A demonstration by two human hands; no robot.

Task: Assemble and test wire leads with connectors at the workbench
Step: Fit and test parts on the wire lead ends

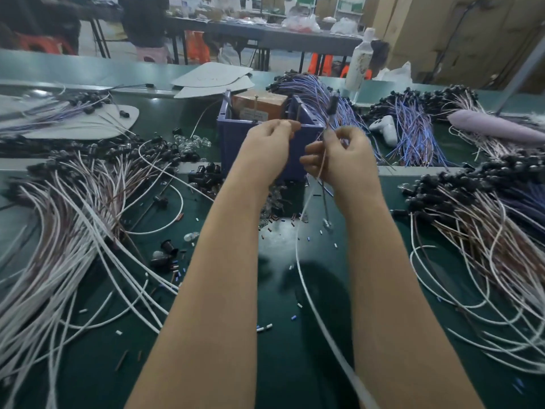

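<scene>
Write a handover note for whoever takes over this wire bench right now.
Left hand pinches a thin wire end at the blue box. Right hand grips a lead whose white wire trails toward the viewer. Leads with black connectors lie in a left pile and a right pile; tested or not cannot be told. Left to do: finish the held lead, then work through the piles.

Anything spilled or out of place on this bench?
Yes. Small white, blue and brown bits are strewn loose over the green mat in front of the blue bin. A white game controller also lies among the blue wire bundles, which is odd for a wiring bench.
</scene>
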